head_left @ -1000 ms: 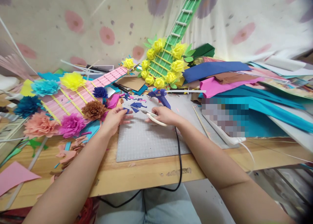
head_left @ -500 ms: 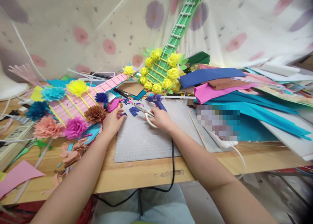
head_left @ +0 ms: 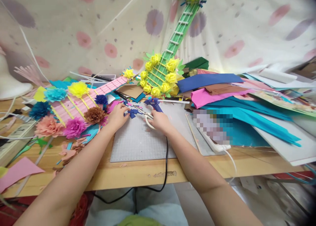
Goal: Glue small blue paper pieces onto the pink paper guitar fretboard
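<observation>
My right hand (head_left: 160, 121) is closed round the pale handles of a pair of scissors (head_left: 149, 120), whose blades point left and away over the cutting mat (head_left: 138, 147). Small pieces of dark blue paper (head_left: 133, 113) lie beside the blade tips. At their left edge my left hand (head_left: 119, 116) has its fingers curled and pinched on one blue piece, mostly hidden by the fingertips. A blue glue gun (head_left: 154, 104) lies just beyond my right hand.
A pink paper guitar (head_left: 72, 109) with paper flowers lies left; a green one (head_left: 172, 43) leans against the curtain. Coloured paper sheets (head_left: 212, 83) pile up right, near a white power strip (head_left: 221, 147). A black cord (head_left: 167, 163) hangs over the table edge (head_left: 123, 180).
My left hand has moved right and closer to the scissors, onto the blue pieces. My right hand keeps hold of the scissors. The view has shifted slightly.
</observation>
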`<state>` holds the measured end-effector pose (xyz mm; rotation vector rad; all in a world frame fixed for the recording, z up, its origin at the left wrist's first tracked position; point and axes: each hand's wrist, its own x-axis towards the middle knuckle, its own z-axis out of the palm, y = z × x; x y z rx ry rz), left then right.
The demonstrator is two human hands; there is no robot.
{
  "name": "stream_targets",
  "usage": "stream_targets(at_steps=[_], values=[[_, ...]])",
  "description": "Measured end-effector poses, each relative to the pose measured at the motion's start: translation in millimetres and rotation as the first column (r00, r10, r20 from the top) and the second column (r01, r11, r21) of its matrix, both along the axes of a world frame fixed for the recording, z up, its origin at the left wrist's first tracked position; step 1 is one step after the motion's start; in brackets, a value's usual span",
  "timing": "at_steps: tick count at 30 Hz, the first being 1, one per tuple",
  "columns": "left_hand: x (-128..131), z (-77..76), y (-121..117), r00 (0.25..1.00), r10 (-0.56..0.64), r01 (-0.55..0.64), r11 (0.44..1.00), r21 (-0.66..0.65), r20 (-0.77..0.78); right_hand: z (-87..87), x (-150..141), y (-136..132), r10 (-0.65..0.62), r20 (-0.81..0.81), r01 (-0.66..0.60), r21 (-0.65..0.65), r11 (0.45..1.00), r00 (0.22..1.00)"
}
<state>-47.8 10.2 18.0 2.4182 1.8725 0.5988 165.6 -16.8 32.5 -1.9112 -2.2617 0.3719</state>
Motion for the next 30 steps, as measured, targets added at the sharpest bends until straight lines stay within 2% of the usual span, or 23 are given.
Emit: stream_targets(at_steps=[3,7,9,12,15,18,21,25,27,28,29,30], values=[[-0.7,-3.5,9.8,0.993,-0.039,0.037,0.999,-0.021,-0.108,1.3,1.5,-0.3,-0.007,-0.003,0.007,0.010,1.000,1.000],[0.5,-1.6,12.6,0.981,0.056,-0.057,0.998,0.001,-0.186,0.7,3.8,1.3,-0.025,-0.025,0.025,0.013,1.000,0.999],[5.7,0.5,11.6,0.981,0.067,-0.063,0.998,0.029,-0.182,-0.5,3.8,2.0,-0.039,-0.037,0.039,0.006,0.999,0.999],[16.8,2.6,13.3,0.986,0.017,-0.009,0.999,0.054,-0.167,-1.9,2.0,1.8,-0.071,-0.054,0.070,-0.010,0.997,0.996],[23.6,3.8,19.7,0.979,-0.001,-0.002,1.000,-0.010,-0.202,-1.7,-0.5,0.6,-0.087,-0.055,0.086,-0.031,0.996,0.995],[22.3,4.7,26.9,0.974,0.029,-0.049,0.995,-0.082,-0.225,-2.2,-1.8,0.7,-0.090,-0.056,0.087,-0.050,0.995,0.994],[17.8,4.6,31.0,0.975,0.049,-0.071,0.993,-0.096,-0.215,-5.3,-1.5,2.5,-0.088,-0.070,0.085,-0.048,0.995,0.994],[15.0,1.6,36.0,0.987,0.013,-0.027,0.996,-0.084,-0.163,-5.9,-1.6,2.1,-0.079,-0.146,0.080,-0.004,0.997,0.986],[15.4,0.0,40.4,0.987,-0.068,0.055,0.994,-0.090,-0.147,-0.9,-2.2,-1.3,-0.034,-0.310,0.059,0.072,0.996,0.950],[16.0,-0.5,43.0,0.982,-0.117,0.103,0.990,-0.101,-0.148,3.4,-2.2,-3.6,0.011,-0.437,0.051,0.129,0.990,0.899],[16.8,-0.7,45.5,0.975,-0.160,0.143,0.983,-0.116,-0.154,8.9,-1.5,-5.8,0.066,-0.582,0.059,0.192,0.980,0.811],[17.8,-0.4,47.7,0.968,-0.190,0.168,0.976,-0.137,-0.166,15.5,0.3,-7.7,0.124,-0.722,0.090,0.250,0.964,0.680]])
